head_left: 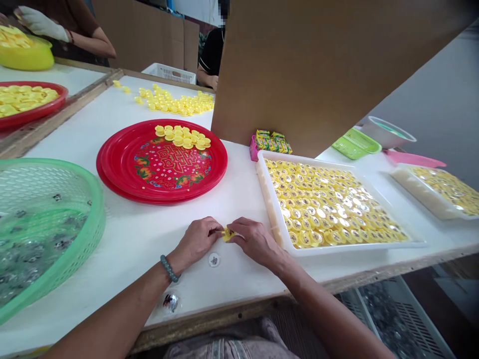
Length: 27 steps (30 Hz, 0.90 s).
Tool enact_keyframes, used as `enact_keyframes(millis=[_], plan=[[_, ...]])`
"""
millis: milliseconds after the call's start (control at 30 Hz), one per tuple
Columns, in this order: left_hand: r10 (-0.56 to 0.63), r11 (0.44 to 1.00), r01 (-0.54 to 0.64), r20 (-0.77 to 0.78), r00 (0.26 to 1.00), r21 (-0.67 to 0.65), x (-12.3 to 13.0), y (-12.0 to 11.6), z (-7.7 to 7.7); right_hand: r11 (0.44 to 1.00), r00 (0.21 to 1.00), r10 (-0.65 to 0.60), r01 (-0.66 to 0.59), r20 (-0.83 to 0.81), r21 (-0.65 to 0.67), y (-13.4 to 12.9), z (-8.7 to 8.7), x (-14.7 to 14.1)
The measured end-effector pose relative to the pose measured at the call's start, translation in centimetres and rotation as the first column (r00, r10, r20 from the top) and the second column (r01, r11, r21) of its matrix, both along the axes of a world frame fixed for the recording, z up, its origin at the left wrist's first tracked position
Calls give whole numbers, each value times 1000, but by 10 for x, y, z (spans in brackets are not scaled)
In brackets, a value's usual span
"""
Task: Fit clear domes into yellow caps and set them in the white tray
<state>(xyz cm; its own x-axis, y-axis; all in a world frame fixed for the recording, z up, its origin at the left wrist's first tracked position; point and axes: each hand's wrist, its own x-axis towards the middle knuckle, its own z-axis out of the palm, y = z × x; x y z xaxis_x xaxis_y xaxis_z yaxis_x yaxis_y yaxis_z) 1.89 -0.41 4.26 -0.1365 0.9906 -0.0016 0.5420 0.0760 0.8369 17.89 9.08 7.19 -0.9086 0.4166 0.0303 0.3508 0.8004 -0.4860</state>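
Grip of both hands (195, 243) (255, 240) clamps one yellow piece (226, 234), between red plate (125, 169) and white tray's edge (266, 197).

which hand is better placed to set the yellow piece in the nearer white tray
Probably the right hand: it and the left hand both hold the yellow piece, but it is closer to the nearer white tray.

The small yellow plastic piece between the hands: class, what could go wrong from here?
The small yellow plastic piece is pinched by the fingertips of the left hand and right hand, so it might slip.
The small round disc with a grey print lies loose nearby; a wrist could nudge it.
The shiny, clear rounded piece might get swept off the white table's near edge.
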Motion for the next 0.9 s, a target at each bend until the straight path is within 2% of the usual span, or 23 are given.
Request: enact_keyframes(millis=[100, 200, 333, 533, 600, 767, 900], plan=[[8, 1000, -8, 14, 1000, -1, -1, 1, -2, 999, 1000, 11, -11, 15, 43, 1, -3, -5], [19, 1000, -19, 32, 999, 5, -1, 0, -3, 999, 1000, -17, 17, 9, 27, 2, -4, -6], [15, 1000, -16, 44, 999, 23, -1, 0, -3, 996, 996, -87, 87, -28, -23, -2, -7, -5], [21, 999, -21, -10, 1000, 47, 0, 1, -5, 972, 966, -230, 233, -116, 15, -14, -19, -2], [19, 999, -18, -17, 1000, 49, 0, 1, -4, 978, 971, -205, 207, -121, 6, -14, -19, -2], [30, 999, -30, -21, 999, 17, 0, 2, -3, 996, 991, -62, 54, -122, -72, -2, -11, -2], [26, 1000, -26, -1, 1000, 15, -1, 4, -4, 998, 991, 47, -53, -128, -46, 8, -8, -2]])
